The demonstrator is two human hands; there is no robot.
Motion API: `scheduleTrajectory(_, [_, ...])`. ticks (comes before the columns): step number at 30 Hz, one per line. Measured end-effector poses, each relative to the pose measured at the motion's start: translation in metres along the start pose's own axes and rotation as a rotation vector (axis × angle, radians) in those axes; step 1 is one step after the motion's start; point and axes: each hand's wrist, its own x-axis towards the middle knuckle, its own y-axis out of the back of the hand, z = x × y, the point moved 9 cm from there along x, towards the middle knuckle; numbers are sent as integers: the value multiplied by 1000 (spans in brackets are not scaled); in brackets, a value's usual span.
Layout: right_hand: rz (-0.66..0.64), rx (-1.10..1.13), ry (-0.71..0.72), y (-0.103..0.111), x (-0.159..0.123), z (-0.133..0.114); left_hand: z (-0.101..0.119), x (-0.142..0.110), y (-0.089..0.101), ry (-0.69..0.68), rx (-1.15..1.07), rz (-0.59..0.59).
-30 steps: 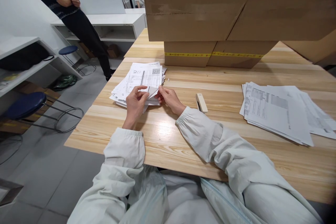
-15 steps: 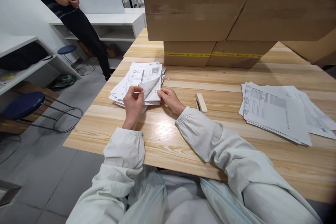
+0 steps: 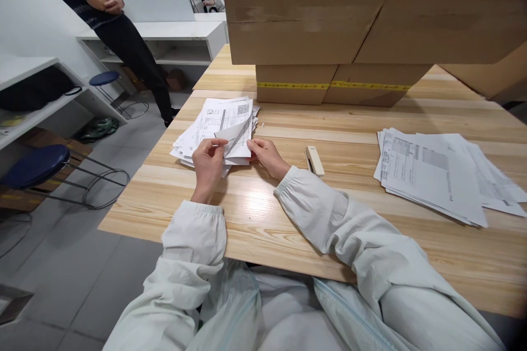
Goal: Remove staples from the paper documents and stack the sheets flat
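Observation:
A pile of printed paper sheets (image 3: 193,137) lies at the left part of the wooden table. My left hand (image 3: 209,163) pinches the near-left corner of the top sheet (image 3: 236,119) and folds it up, so that its pale underside shows. At the near-right corner of the pile, my right hand (image 3: 267,154) is closed with thumb and fingers on the paper edge. How many sheets it grips cannot be made out. A cream stapler (image 3: 314,161) lies just right of my right hand, untouched.
Cardboard boxes (image 3: 296,22) with yellow tape stand stacked at the back of the table (image 3: 263,219). Another paper pile (image 3: 432,178) is at the right. Beyond the left edge are blue stools (image 3: 37,165), white shelves (image 3: 185,30) and a standing person (image 3: 135,55).
The lifted corner of the top sheet has shifted slightly in my left hand, which has moved a little. My right hand stays at the same corner.

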Motion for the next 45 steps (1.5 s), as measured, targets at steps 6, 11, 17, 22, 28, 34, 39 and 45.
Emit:
scheduleTrajectory(6, [-4, 10, -4, 0, 0, 0, -22, 2, 7, 206, -187, 123])
scheduleTrajectory(11, [1, 28, -13, -2, -3, -3, -10, 1, 6, 81, -90, 81])
scheduleTrajectory(17, [6, 73, -63, -2, -3, -2, 29, -15, -24, -260, 184, -196])
scheduleTrajectory(22, [-12, 188, -81, -3, -3, -6, 32, -18, -32, -327, 266, -284])
scheduleTrajectory(28, [-117, 307, -73, -13, -25, -31, 62, -37, -18, -496, 290, -131])
scheduleTrajectory(34, [-71, 181, -128, 33, -94, -74, 158, -162, -40, -1024, 201, -276])
scheduleTrajectory(39, [118, -65, 92, 109, -174, -116, 186, -226, -51, -1125, 77, -481])
scheduleTrajectory(45, [392, 124, 459, 163, -250, -144, 123, -163, -45, -275, -360, -297])
